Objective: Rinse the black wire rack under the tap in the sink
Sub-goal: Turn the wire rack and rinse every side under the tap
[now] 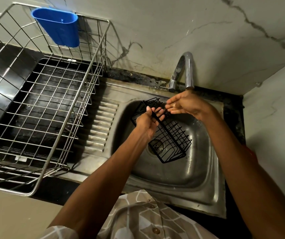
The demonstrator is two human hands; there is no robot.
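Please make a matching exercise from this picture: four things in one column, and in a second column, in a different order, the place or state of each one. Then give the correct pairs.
Things:
1. black wire rack
2. blue plastic cup
3. tap
4. right hand

Places or states:
A. hooked on the rim of the steel dish basket
B. fingers straight, at the rack's upper end
C. gripped by the left hand, over the sink
D. rises at the wall behind the basin

Pairs: 1-C, 2-A, 3-D, 4-B
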